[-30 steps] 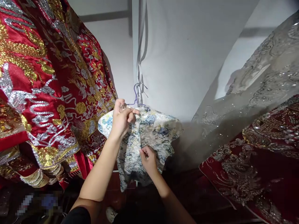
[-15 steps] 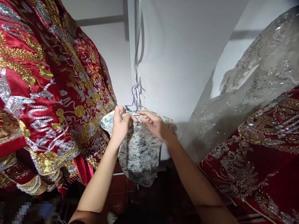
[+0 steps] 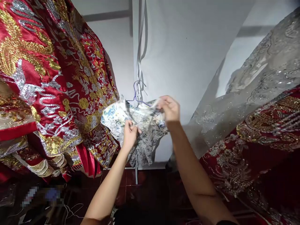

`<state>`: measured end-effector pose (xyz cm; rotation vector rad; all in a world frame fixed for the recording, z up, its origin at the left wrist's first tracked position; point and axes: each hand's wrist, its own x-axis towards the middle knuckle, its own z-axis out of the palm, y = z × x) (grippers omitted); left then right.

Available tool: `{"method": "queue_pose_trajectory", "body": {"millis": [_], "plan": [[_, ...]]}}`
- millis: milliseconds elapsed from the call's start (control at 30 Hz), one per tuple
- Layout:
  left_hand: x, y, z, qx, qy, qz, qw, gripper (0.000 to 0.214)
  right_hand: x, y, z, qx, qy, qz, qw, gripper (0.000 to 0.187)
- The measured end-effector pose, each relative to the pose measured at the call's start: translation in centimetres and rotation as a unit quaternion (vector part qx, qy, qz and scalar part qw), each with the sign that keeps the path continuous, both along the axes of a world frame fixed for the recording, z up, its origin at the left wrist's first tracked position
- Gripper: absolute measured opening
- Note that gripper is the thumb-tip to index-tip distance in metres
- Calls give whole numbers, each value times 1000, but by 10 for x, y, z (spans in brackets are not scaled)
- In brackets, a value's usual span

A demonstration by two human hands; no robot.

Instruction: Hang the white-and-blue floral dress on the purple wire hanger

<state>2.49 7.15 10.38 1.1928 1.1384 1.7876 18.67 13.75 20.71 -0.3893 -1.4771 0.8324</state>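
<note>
A light shirt with a blue floral pattern [image 3: 112, 115] hangs on a thin purple hanger [image 3: 135, 93] in the middle of the view. My left hand [image 3: 130, 132] is closed on the front of the shirt, below the collar. Up at the shirt's right shoulder, my right hand [image 3: 170, 107] pinches the cloth and pulls it outward. Motion smears the fabric between the hands, and its lower part is bunched in folds. The hanger's hook meets a pale strap or cord [image 3: 140, 68] beside the wall.
Red jackets with gold and silver embroidery [image 3: 86, 72] hang close on the left. On the right are a sheer, beaded pale gown [image 3: 262, 78] and a dark red beaded garment [image 3: 269, 150]. A white wall [image 3: 182, 56] stands behind; loose cables [image 3: 72, 210] lie low at left.
My right hand has moved up and right from the shirt's neckline, drawing cloth with it. My left hand has shifted slightly right and down. The shirt's hem has risen and bunched.
</note>
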Motion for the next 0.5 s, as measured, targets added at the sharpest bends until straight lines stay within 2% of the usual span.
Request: {"method": "queue_pose_trajectory", "body": {"millis": [67,100,133,167,233,300,367,433,500], "plan": [[-3,-5,-12,-15,10,-1,1000,27,34,2,-1,-40,100,-19,994,18],[-7,-7,-12,-8,19,8,1000,25,52,1,-5,-64,137,-18,988,17],[-11,-6,-9,8,33,26,999,25,69,0,-10,-95,175,-1,980,15],[-17,-3,-3,30,52,52,997,27,84,-1,-18,-123,213,44,968,14],[-29,10,16,68,105,127,984,38,102,-4,-39,-142,308,95,936,14],[-43,29,34,69,174,189,964,45,108,-5,-65,-184,388,79,899,18],[-57,49,46,37,232,213,948,43,107,-6,-92,-263,437,14,860,22],[-70,63,49,-4,272,218,937,37,103,-7,-115,-330,458,-39,824,25],[-82,69,48,-26,300,222,927,27,100,-9,-132,-355,463,-51,810,25]]}}
